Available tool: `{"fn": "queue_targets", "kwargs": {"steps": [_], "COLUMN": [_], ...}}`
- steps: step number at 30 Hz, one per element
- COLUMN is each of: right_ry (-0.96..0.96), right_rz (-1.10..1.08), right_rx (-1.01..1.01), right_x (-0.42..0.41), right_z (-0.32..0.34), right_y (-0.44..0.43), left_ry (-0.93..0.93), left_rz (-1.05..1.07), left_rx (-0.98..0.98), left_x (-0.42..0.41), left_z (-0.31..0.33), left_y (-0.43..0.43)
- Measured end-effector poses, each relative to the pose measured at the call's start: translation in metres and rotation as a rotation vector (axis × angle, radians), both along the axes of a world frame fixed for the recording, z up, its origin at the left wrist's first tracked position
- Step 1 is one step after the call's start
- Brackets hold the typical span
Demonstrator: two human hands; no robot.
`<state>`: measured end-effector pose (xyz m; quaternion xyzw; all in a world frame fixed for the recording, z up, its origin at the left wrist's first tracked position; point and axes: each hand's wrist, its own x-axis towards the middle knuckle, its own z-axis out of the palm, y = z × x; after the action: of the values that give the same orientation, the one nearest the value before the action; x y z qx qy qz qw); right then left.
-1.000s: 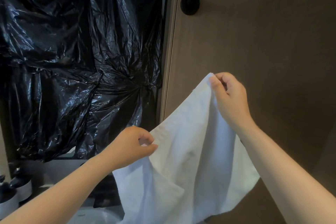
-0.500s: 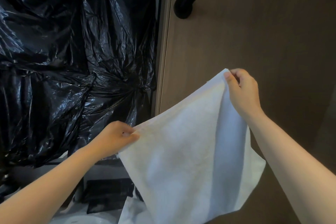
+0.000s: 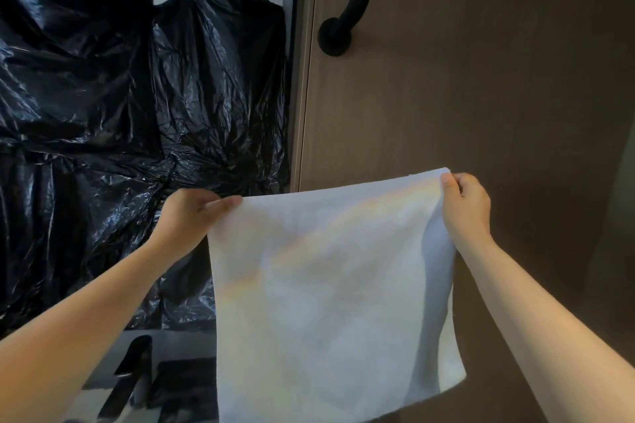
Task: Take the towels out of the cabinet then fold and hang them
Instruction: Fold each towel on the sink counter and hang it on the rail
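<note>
A white towel point(image 3: 330, 292) hangs spread flat in front of me, its top edge stretched almost level. My left hand point(image 3: 192, 213) pinches the top left corner. My right hand point(image 3: 464, 206) pinches the top right corner, slightly higher. The towel's lower part drops out of the bottom of the view. It hangs before a brown cabinet door point(image 3: 481, 79).
A black curved handle point(image 3: 347, 7) is fixed to the brown door at the top. To the left, crumpled black plastic bags point(image 3: 120, 113) cover a tall surface. Below them a black faucet point(image 3: 134, 367) and a dark object sit on a pale counter.
Both hands moved apart and levelled out, pulling the slack, slanted towel into a flat sheet. The view shifted, so the door handle now sits lower and further right in the frame.
</note>
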<state>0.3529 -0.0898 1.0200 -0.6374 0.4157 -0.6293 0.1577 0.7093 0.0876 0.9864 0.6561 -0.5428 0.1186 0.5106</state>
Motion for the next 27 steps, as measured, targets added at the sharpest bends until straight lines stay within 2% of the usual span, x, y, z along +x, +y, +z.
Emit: {"fn": "queue_targets", "kwargs": {"steps": [4,9,20,24,27], "right_ry": [-0.051,-0.063,-0.035,0.147,0.376], "right_rz": [-0.011,-0.016,-0.078,-0.145,-0.183], "right_rx": [0.085,0.151,0.154,0.258,0.308], "right_x": [-0.002,-0.003,-0.010,-0.014,-0.010], "right_z": [-0.012,-0.018,-0.027,-0.037,-0.048], "right_y": [-0.006,-0.009,-0.014,-0.016,-0.006], "left_ry": [0.105,0.117,0.164,0.192,0.105], "left_rz": [0.043,0.059,0.067,0.035,-0.063], "left_rx": [-0.069,-0.094,-0.100,-0.141,-0.094], "left_x": [-0.008,-0.013,-0.021,-0.040,-0.069], "left_z": [0.004,0.006,0.011,0.014,0.014], "left_y": [-0.004,-0.009,-0.006,-0.004,-0.002]}}
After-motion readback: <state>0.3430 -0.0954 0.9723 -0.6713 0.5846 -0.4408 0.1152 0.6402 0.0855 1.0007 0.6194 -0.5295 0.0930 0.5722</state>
